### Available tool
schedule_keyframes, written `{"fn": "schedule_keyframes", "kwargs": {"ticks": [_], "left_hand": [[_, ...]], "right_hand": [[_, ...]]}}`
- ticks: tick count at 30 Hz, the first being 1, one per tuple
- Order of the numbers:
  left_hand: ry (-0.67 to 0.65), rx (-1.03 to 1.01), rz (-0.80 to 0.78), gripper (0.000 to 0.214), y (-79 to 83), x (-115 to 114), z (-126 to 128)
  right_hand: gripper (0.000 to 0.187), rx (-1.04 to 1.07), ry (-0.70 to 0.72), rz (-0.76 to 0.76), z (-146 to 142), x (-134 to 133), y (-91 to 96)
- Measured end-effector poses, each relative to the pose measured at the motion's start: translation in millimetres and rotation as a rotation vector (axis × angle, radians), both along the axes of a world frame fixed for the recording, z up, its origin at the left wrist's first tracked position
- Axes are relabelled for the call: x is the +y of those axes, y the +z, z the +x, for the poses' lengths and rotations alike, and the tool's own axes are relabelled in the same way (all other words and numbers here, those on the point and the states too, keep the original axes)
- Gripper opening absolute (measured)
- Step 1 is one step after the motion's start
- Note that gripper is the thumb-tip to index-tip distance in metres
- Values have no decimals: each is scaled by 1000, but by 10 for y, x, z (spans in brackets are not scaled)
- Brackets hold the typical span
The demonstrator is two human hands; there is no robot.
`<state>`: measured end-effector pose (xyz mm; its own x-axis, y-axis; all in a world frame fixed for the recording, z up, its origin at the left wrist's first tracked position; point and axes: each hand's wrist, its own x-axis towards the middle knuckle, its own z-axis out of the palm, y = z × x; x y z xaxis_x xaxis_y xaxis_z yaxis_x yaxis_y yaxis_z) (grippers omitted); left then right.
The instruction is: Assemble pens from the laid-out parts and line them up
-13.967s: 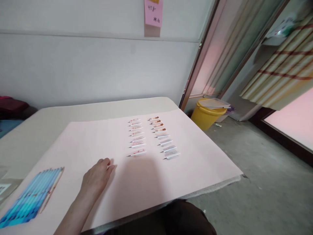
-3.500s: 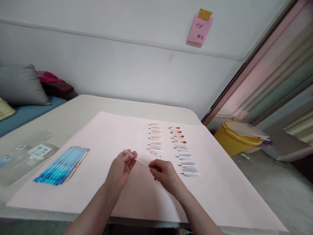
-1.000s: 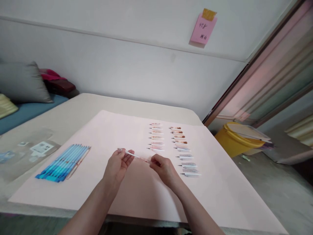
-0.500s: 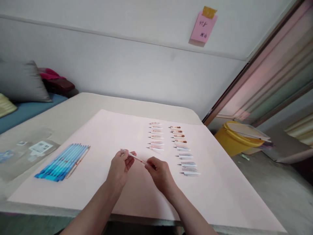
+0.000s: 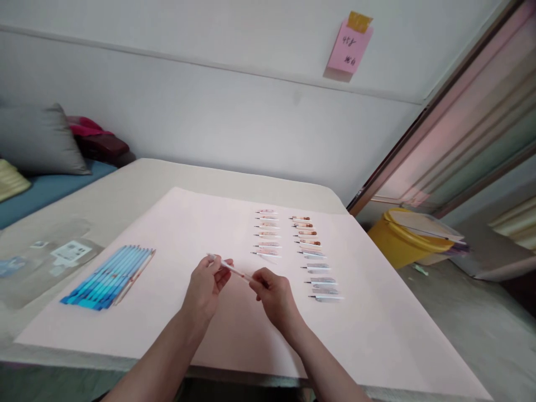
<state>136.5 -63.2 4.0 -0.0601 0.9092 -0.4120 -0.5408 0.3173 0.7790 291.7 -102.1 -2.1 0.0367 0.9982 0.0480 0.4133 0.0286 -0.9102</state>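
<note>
A slim white pen with reddish marks slants between my two hands above the pale pink sheet. My left hand grips its upper left end between thumb and fingers. Thumb and fingertips of my right hand are pinched on the lower right end, which they partly cover. On the left lies a row of blue pens, with a white-and-brown pen along its right side. Beyond my right hand are two columns of short pen parts with thin dark tips: pinkish ones, and brown-and-grey ones.
Clear plastic packaging with a white label lies at the table's left. The pink sheet covers much of the table. A yellow bin stands on the floor at right; a grey cushion is at far left.
Both hands stay nearly still on the pen. My right fingers have shifted very slightly; the pen parts and blue pens lie as before.
</note>
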Motion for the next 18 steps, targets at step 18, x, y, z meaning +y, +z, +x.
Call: {"fn": "schedule_keyframes", "kwargs": {"ticks": [18], "left_hand": [[8, 75, 106, 19, 50, -16, 17]], "right_hand": [[14, 101, -20, -163, -156, -31, -84]]}}
